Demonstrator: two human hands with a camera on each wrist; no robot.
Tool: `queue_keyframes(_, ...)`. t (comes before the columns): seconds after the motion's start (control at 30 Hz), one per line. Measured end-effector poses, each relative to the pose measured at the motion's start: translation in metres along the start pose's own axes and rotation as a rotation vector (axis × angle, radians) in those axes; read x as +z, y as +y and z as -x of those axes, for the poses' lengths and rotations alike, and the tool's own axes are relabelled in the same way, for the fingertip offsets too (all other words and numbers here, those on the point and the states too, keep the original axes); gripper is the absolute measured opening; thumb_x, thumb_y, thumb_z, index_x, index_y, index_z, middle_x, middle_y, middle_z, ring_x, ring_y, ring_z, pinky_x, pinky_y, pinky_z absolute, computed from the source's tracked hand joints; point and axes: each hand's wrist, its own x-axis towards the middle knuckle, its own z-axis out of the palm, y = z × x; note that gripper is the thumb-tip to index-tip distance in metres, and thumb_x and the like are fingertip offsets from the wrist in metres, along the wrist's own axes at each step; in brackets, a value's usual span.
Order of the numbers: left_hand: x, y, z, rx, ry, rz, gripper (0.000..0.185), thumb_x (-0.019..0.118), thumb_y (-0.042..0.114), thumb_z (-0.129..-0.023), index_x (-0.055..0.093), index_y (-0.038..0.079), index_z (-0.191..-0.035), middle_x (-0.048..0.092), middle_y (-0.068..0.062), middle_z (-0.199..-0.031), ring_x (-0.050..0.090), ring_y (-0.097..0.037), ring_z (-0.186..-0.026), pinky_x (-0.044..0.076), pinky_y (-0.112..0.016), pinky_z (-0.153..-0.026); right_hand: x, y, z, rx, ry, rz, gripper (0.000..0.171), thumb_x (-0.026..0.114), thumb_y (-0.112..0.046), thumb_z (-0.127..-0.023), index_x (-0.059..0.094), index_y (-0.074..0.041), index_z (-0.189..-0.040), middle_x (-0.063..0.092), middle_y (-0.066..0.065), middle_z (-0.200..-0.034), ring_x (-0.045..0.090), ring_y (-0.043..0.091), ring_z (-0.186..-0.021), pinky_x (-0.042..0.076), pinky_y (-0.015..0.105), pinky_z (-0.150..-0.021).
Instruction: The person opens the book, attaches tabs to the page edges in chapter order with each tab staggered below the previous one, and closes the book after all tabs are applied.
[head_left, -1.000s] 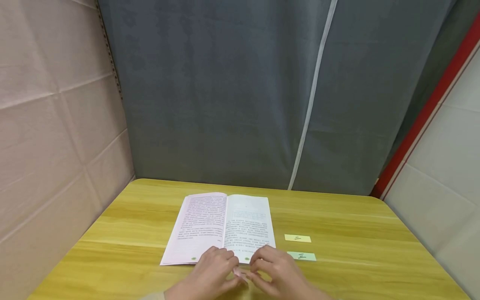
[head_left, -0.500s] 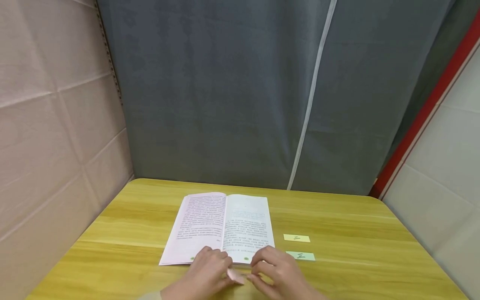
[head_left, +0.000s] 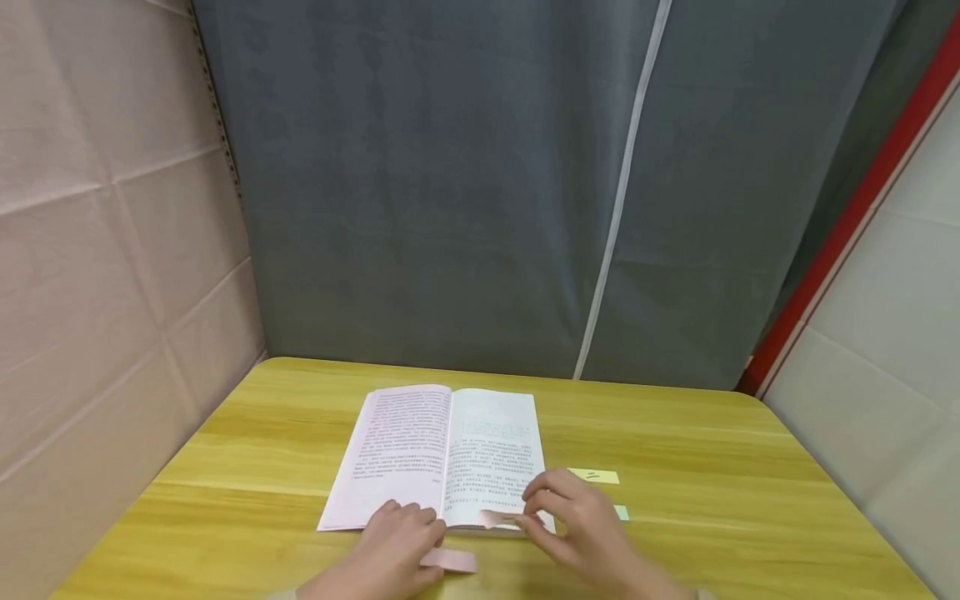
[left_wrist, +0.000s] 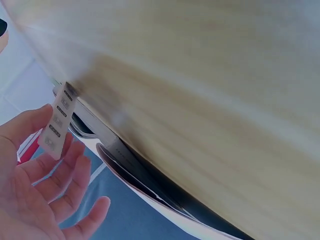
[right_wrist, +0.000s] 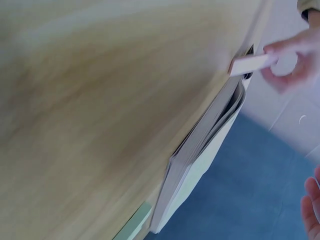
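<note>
As the book (head_left: 442, 454) lies open on the table (head_left: 712, 467), the right hand (head_left: 581, 521) pinches a pink slip (head_left: 498, 518) over its lower page. The left hand (head_left: 393, 546) pinches a pink pad (head_left: 450, 560) beside it.

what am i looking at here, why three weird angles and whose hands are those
These are a person's two bare hands, filmed by three cameras. The wide picture comes from a camera on the head; the two tilted, blurry ones come from cameras on each wrist. On the wooden table lies an open book, with a yellow note and a green note to its right. The right hand pinches a pink strip over the book's lower edge. The left hand holds a pink paper piece just off the book.
</note>
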Motion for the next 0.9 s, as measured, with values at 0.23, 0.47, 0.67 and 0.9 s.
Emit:
queue_keyframes(0.23, 0.0, -0.008, 0.007, -0.007, -0.03, -0.098, 0.022, 0.069, 0.032, -0.061, 0.052, 0.018, -0.065, 0.032, 0.01, -0.064, 0.032, -0.01, -0.06, 0.023, -0.024, -0.051, -0.005, 0.018, 0.006, 0.084, 0.009, 0.001, 0.01, 0.062, -0.019, -0.081, 0.059, -0.016, -0.072, 0.055, -0.005, -0.082, 0.052, 0.007, -0.072, 0.042, 0.016, -0.062)
queue_keyframes(0.47, 0.001, -0.013, 0.014, -0.041, -0.074, -0.149, 0.022, 0.071, 0.031, -0.06, 0.055, 0.016, -0.065, 0.034, 0.007, -0.065, 0.034, -0.012, -0.061, 0.027, -0.028, -0.054, -0.007, 0.036, 0.01, 0.187, -0.01, 0.021, 0.014, 0.07, -0.008, -0.071, 0.059, -0.016, -0.072, 0.054, -0.009, -0.081, 0.051, 0.006, -0.072, 0.042, 0.015, -0.061)
queue_keyframes(0.67, 0.002, -0.015, 0.018, -0.04, -0.102, -0.177, 0.026, 0.074, 0.032, -0.058, 0.054, 0.016, -0.064, 0.038, 0.006, -0.065, 0.037, -0.013, -0.059, 0.027, -0.027, -0.052, -0.006, 0.051, 0.016, 0.272, -0.032, 0.054, 0.02, 0.074, -0.004, -0.066, 0.058, -0.016, -0.071, 0.055, -0.008, -0.079, 0.052, 0.007, -0.072, 0.045, 0.022, -0.061)
queue_keyframes(0.9, 0.002, -0.017, 0.019, -0.064, -0.152, -0.155, 0.025, 0.074, 0.029, -0.059, 0.058, 0.013, -0.068, 0.043, 0.004, -0.063, 0.041, -0.012, -0.054, 0.028, -0.025, -0.048, -0.006, 0.063, 0.022, 0.37, -0.066, 0.093, 0.016, 0.073, -0.008, -0.068, 0.059, -0.017, -0.07, 0.055, -0.011, -0.079, 0.052, 0.005, -0.073, 0.046, 0.025, -0.061)
